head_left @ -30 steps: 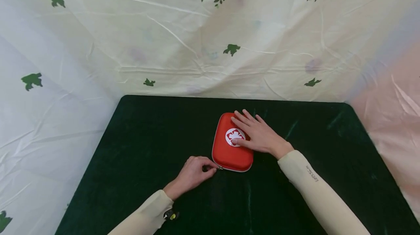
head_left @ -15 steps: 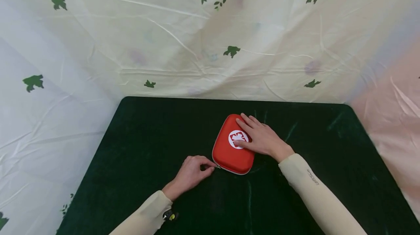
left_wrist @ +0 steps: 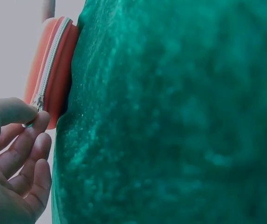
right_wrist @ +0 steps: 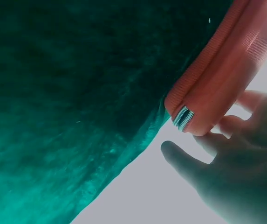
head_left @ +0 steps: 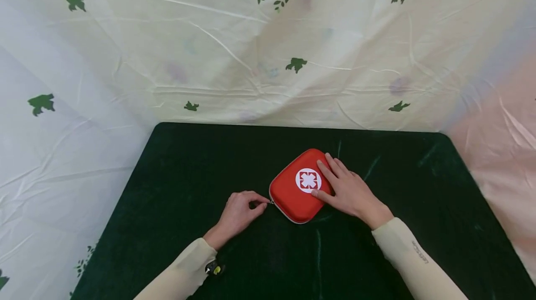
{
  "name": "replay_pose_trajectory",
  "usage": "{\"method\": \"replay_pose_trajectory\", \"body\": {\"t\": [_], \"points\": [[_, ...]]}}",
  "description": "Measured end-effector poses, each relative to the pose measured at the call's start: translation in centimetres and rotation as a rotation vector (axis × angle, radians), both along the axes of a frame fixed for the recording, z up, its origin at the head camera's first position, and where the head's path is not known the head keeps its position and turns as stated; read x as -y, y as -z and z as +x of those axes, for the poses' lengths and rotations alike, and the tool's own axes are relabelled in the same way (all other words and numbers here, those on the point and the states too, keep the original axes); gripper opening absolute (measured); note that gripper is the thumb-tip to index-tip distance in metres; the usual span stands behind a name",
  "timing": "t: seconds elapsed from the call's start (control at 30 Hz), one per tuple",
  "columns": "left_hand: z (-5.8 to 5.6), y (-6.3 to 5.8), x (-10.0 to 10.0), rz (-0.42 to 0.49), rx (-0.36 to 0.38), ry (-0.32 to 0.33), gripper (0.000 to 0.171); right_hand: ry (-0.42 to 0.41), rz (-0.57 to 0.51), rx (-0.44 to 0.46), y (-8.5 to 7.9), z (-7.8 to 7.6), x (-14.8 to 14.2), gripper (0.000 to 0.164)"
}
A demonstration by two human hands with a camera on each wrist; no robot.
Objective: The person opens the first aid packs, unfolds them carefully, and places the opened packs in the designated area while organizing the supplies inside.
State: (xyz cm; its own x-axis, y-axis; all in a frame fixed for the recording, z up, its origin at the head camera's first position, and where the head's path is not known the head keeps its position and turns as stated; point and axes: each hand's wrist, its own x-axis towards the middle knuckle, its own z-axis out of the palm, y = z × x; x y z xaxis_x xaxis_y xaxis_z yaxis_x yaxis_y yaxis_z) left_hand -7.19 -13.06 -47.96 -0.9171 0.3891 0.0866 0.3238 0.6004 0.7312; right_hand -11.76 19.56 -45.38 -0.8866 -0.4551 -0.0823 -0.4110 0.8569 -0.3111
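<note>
A red zippered first-aid case (head_left: 291, 195) with a round white emblem (head_left: 308, 180) lies tilted on the dark green table. My left hand (head_left: 237, 215) pinches the zipper pull (left_wrist: 39, 103) between thumb and forefinger at the case's left corner. In the left wrist view, the pale zipper (left_wrist: 52, 59) runs shut along the side above the pull. My right hand (head_left: 355, 194) rests with extended fingers on the right part of the lid. Part of the zipper (right_wrist: 183, 118) shows in the right wrist view at the end of the case.
Green velvet-like cloth (head_left: 188, 160) covers the table. A white curtain (head_left: 234, 49) with green leaf and bird prints hangs behind it and along the left. On the right the hanging cloth (head_left: 511, 151) looks pinkish. A black wristband device (head_left: 215, 268) sits at my left cuff.
The case has turned clockwise, its top swinging to the right. My right hand has moved right and slightly down with it. My left hand, still pinching the pull, has shifted slightly left and up.
</note>
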Motion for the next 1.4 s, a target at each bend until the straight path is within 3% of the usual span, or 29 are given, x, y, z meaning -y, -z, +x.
{"method": "replay_pose_trajectory", "body": {"t": [0.2, 0.53, 0.83, 1.0, 1.27, 1.4], "points": [[-0.3, 0.0, 0.0, -0.014, -0.006, -0.048, 0.012, 0.010, 0.009, -0.046, 0.0, 1.7, -0.3, 0.094], [-1.0, 0.0, 0.3, 0.020, 0.004, -0.071, 0.012, 0.062, 0.076, -0.069, -0.4, 4.0, -0.2, 0.097], [-1.7, 0.0, 0.2, 0.016, 0.030, -0.088, 0.012, 0.097, 0.115, -0.210, -0.4, 5.3, 0.6, 0.097], [-1.9, -0.1, 0.2, 0.013, 0.034, -0.088, 0.012, 0.037, 0.117, -0.218, -0.3, 4.4, 0.0, 0.099], [-1.8, -0.1, 0.3, 0.017, 0.050, -0.083, 0.012, -0.233, -0.005, -0.136, 0.1, 1.4, -1.1, 0.090], [-1.8, 0.0, 0.3, 0.025, 0.052, -0.075, 0.013, -0.264, -0.010, -0.093, 0.5, 0.6, -1.3, 0.088]]}}
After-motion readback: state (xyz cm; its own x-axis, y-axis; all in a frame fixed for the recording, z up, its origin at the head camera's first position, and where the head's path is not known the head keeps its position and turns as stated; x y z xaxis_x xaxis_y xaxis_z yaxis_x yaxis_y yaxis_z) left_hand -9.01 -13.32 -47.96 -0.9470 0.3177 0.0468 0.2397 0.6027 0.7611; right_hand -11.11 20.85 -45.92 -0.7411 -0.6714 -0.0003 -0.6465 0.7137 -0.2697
